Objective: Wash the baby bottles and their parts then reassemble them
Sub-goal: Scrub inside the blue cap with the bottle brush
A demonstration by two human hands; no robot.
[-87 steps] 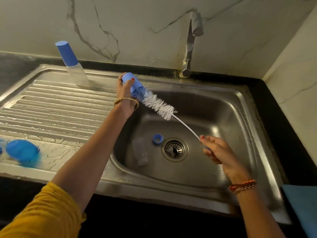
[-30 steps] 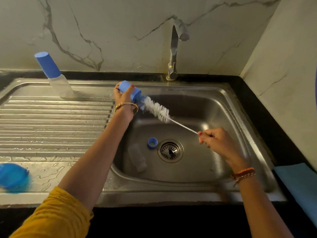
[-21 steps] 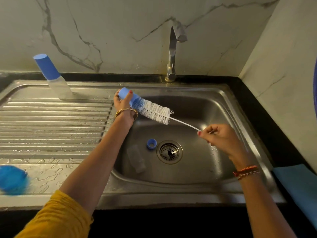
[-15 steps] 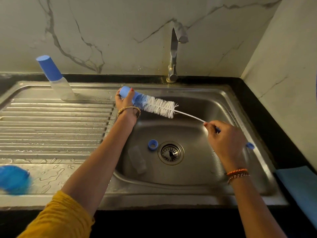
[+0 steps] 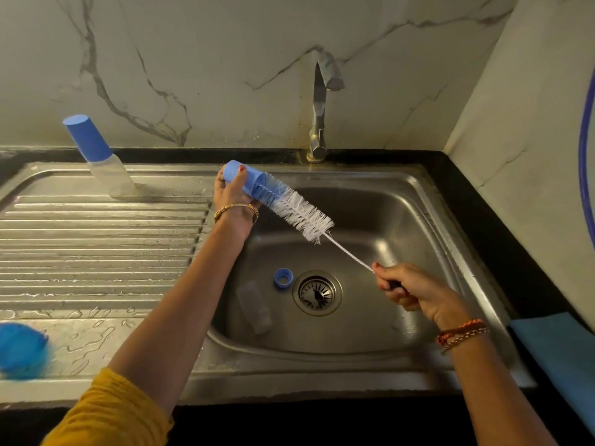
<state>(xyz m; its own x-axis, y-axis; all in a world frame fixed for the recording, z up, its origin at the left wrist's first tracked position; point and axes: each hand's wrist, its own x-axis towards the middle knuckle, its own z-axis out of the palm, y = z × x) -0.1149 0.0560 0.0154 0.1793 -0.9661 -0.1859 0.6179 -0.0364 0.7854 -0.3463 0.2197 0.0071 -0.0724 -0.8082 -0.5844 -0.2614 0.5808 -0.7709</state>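
My left hand (image 5: 232, 195) grips a blue bottle cap (image 5: 254, 185) above the sink's left rim. The white bottle brush (image 5: 299, 215) has its tip inside the cap, and most of the bristles stick out. My right hand (image 5: 415, 292) holds the brush's handle over the basin. A clear bottle body (image 5: 253, 306) lies on the basin floor beside a blue collar ring (image 5: 283, 278). An assembled bottle with a blue cap (image 5: 96, 154) stands on the drainboard at the back.
The steel sink (image 5: 428, 201) has a drain (image 5: 317, 292) in its middle and a tap (image 5: 322, 101) behind it. A wet ribbed drainboard (image 5: 96, 239) lies to the left, with a blue scrubber (image 5: 21, 349) at its front edge. A blue cloth (image 5: 560, 349) lies at the right.
My right hand dropped lower and nearer, swinging the brush handle down. The brush has slid back and forth in the cap. My left hand stays in place with the cap.
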